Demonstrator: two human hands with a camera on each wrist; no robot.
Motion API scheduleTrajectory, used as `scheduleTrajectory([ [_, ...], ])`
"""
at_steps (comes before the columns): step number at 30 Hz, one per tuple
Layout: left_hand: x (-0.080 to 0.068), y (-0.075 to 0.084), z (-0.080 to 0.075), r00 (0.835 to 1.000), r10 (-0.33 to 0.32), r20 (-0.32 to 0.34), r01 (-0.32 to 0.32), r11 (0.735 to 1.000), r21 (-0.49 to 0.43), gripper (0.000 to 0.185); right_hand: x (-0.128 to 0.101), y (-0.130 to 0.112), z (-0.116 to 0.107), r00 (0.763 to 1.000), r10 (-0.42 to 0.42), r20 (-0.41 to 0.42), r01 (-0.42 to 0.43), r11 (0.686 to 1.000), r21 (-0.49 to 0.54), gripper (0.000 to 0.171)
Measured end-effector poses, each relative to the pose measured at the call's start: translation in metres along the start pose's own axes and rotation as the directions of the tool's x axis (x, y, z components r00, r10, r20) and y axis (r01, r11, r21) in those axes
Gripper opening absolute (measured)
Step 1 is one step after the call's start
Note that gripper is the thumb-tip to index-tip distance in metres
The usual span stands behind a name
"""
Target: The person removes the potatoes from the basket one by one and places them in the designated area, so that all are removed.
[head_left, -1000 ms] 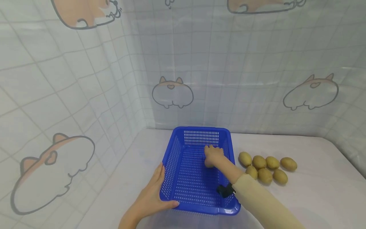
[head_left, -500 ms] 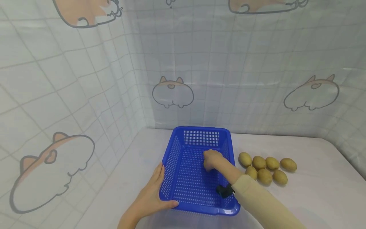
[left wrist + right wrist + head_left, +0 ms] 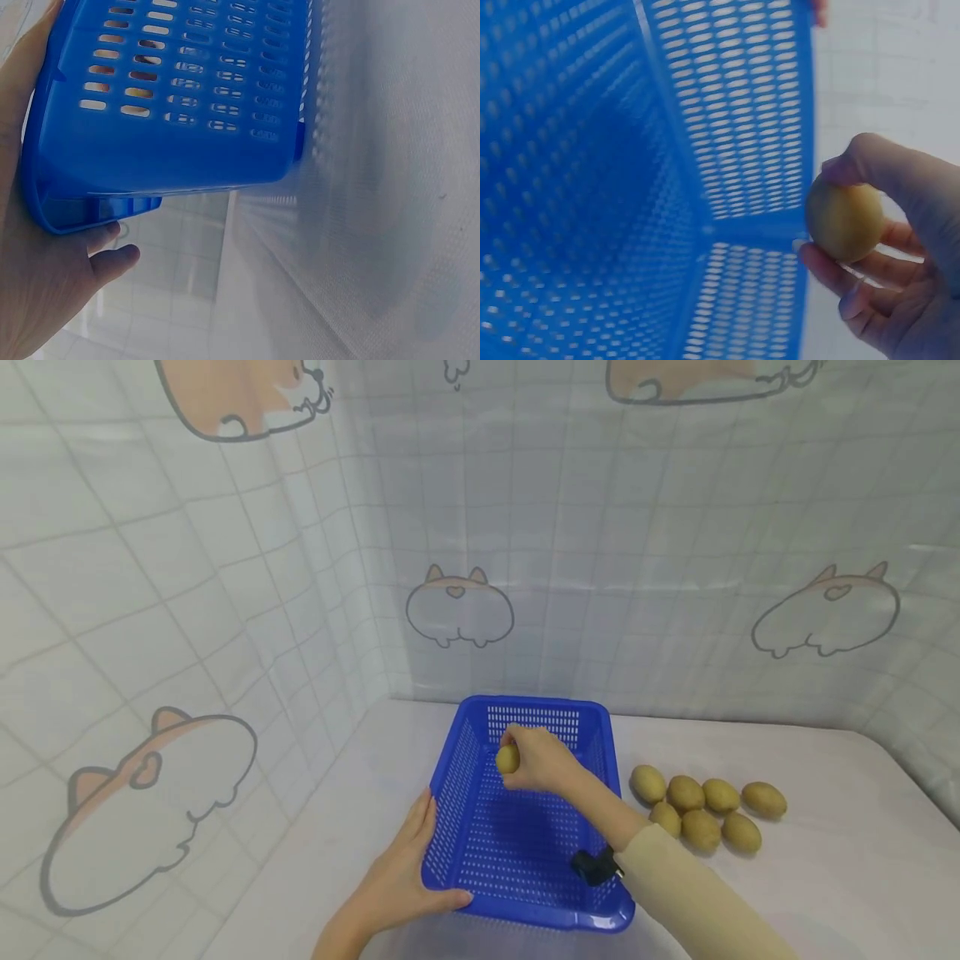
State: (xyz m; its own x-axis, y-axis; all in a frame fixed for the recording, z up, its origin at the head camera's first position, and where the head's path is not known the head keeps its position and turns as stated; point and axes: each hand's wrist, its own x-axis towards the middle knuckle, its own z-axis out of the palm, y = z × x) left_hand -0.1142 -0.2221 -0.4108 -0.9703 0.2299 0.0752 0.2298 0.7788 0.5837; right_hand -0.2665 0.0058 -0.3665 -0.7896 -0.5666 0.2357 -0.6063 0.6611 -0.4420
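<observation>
A yellow-brown potato [image 3: 507, 758] is pinched between the thumb and fingers of my right hand [image 3: 543, 762], above the floor of the blue perforated basket [image 3: 525, 912]. In the right wrist view the held potato [image 3: 846, 219] shows from below the thumb. My left hand [image 3: 401, 872] rests at the basket's near left corner, fingers straight along the left side and thumb along the near rim. The left wrist view shows the basket's outer wall [image 3: 180, 150] beside that hand. To the right of the basket, several potatoes [image 3: 701, 831] lie grouped on the white table.
A black strap-like piece [image 3: 594, 866] hangs by my right wrist at the basket's near right side. The white table [image 3: 840, 877] stretches to the right. White gridded sheeting [image 3: 637, 635] with cartoon dogs surrounds the back and left.
My right hand has risen from low in the basket and shifted left, and the potato in it now shows. The left hand stays at the corner. The view has shifted slightly.
</observation>
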Motion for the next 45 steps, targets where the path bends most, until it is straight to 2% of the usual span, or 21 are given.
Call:
scheduleTrajectory([
  [4, -0.001, 0.001, 0.000, 1.000, -0.014, 0.005, 0.014, 1.000, -0.003, 0.127, -0.003, -0.012, -0.015, 0.995, -0.064, -0.078, 0.068, 0.996, 0.056, 0.042],
  [8, 0.000, 0.002, 0.000, 1.000, -0.003, 0.001, 0.003, 1.000, -0.001, 0.126, -0.011, -0.023, -0.034, 0.978, -0.130, -0.160, 0.146, 0.985, 0.094, 0.044],
  [14, -0.001, 0.002, -0.001, 1.000, 0.008, 0.010, -0.008, 1.000, 0.007, 0.126, -0.026, -0.028, -0.056, 0.941, -0.209, -0.266, 0.235, 0.970, 0.070, 0.048],
  [24, -0.001, 0.000, -0.003, 1.000, 0.016, 0.016, -0.016, 1.000, 0.024, 0.128, -0.041, -0.013, -0.065, 0.864, -0.305, -0.401, 0.344, 0.939, 0.026, 0.051],
  [27, -0.001, 0.000, -0.002, 1.000, 0.018, 0.013, -0.018, 1.000, 0.023, 0.129, -0.045, -0.008, -0.068, 0.849, -0.315, -0.424, 0.351, 0.936, 0.008, 0.051],
  [35, 0.000, 0.002, -0.001, 1.000, 0.022, 0.006, -0.022, 0.999, 0.029, 0.128, -0.060, 0.005, -0.077, 0.852, -0.298, -0.430, 0.323, 0.946, -0.017, 0.050],
  [45, 0.000, 0.003, -0.001, 0.999, 0.033, 0.005, -0.033, 0.999, 0.040, 0.128, -0.078, 0.025, -0.086, 0.827, -0.287, -0.484, 0.295, 0.953, -0.061, 0.051],
])
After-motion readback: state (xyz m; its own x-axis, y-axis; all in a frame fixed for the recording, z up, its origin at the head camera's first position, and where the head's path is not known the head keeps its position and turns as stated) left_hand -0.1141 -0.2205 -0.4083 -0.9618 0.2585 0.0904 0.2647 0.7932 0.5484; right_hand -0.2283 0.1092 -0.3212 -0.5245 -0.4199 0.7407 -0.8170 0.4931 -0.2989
